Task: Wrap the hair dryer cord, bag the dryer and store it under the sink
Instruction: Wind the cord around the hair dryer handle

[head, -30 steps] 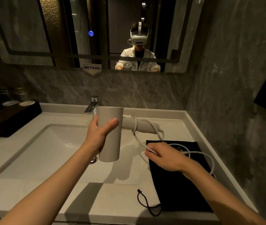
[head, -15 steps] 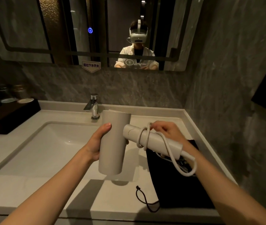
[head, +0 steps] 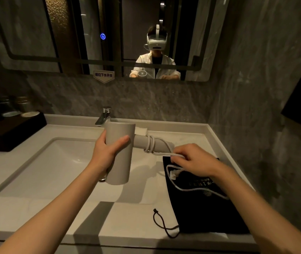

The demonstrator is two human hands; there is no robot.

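Observation:
My left hand grips the barrel of the pale grey hair dryer, held upright over the basin with its handle pointing right. The white cord loops a few times around the handle. My right hand pinches the cord just below the handle's end. The loose rest of the cord and its plug trail down over a flat black drawstring bag lying on the counter at the right.
A white sink basin with a chrome faucet sits left of centre. A dark tray with jars stands at the far left. The stone wall is close on the right. The bag's drawstring lies near the counter's front edge.
My right hand came from behind the handle round to its front underside, carrying the cord. One more loop lies on the handle and the hanging slack is shorter. The dryer stayed in my left hand.

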